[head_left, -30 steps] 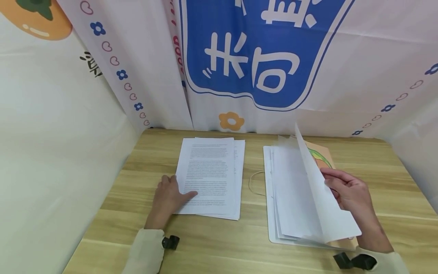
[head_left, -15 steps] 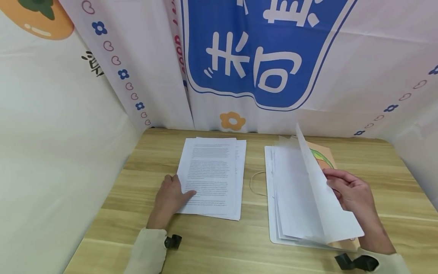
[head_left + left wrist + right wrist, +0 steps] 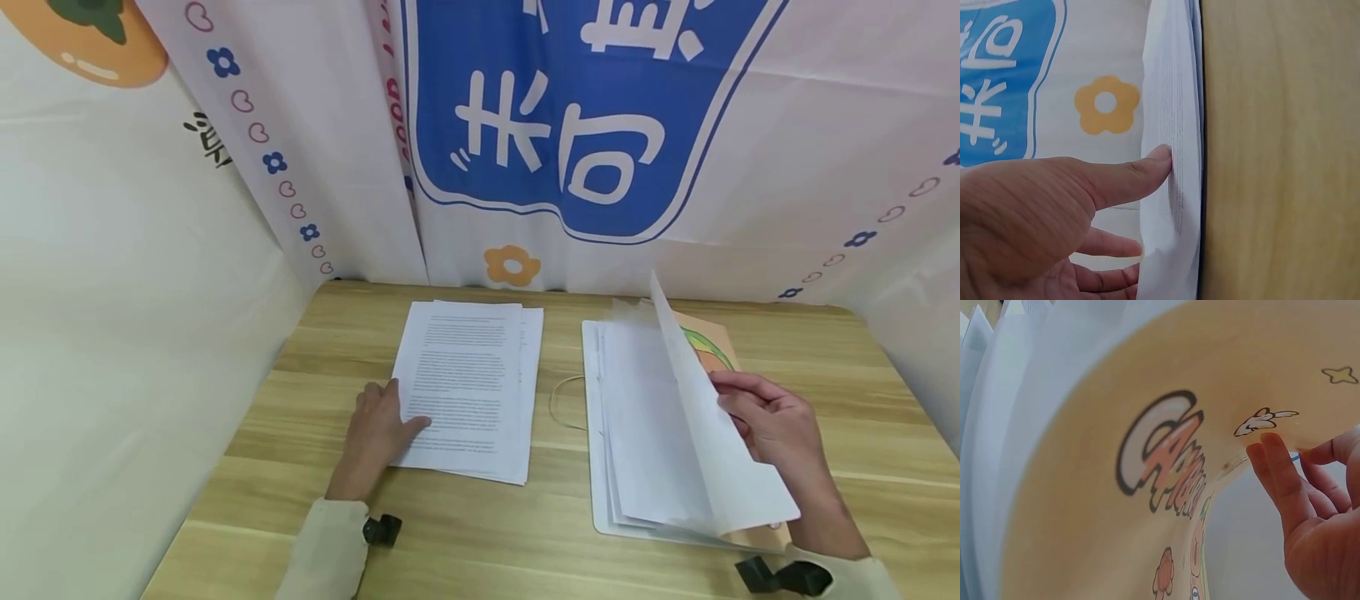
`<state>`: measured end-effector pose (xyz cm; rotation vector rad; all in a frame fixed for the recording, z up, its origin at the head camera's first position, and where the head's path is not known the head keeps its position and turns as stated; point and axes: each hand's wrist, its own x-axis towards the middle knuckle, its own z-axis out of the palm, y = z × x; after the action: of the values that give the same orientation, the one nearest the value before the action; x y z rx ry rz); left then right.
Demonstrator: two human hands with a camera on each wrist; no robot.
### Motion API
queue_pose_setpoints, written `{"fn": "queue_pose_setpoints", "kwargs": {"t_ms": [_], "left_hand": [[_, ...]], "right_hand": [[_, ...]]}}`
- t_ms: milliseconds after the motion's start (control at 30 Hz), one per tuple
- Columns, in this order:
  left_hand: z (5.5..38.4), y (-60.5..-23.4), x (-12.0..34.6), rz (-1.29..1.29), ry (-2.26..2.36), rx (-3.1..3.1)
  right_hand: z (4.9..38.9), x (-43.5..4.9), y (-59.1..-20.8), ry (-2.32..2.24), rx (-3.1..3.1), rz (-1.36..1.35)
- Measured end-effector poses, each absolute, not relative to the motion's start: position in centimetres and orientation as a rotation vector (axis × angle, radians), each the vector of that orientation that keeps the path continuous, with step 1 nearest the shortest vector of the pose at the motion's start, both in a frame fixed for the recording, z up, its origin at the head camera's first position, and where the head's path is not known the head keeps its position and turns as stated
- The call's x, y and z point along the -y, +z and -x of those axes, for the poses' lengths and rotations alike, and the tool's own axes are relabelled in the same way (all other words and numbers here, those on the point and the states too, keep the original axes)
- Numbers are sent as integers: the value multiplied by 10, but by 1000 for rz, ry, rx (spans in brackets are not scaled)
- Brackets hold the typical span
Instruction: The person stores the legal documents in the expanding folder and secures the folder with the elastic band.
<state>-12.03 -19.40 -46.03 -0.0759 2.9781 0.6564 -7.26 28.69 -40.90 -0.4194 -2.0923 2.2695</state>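
Note:
A stack of printed sheets (image 3: 465,375) lies on the left half of the table. My left hand (image 3: 372,427) rests at its left edge, thumb stretched over the top page and the other fingers along the side. To the right, a file folder (image 3: 588,467) lies opened, with pale sheets or dividers (image 3: 652,433) inside. My right hand (image 3: 776,425) pinches the edge of its lifted front cover, fingers partly behind it. Orange with cartoon lettering and carrot drawings, the cover (image 3: 1085,506) curves up in the right wrist view.
A thin elastic cord (image 3: 553,400) loops from the folder's left side onto the wooden table (image 3: 465,542). Behind the table hangs a printed cloth (image 3: 510,225), and a white cloth wall (image 3: 135,333) stands at the left.
The head view has shifted a little, so the scene sits slightly further right. Both hands keep their places on the sheets and the folder cover.

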Motion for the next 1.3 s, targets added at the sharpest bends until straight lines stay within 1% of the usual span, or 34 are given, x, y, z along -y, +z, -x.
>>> {"fn": "queue_pose_setpoints", "kwargs": {"t_ms": [967, 1300], "left_hand": [[126, -458, 190, 127, 792, -2939], [128, -457, 197, 103, 893, -2871]], "right_hand": [[73, -288, -410, 2219, 2126, 430], [74, -288, -411, 2185, 2139, 419]]}}
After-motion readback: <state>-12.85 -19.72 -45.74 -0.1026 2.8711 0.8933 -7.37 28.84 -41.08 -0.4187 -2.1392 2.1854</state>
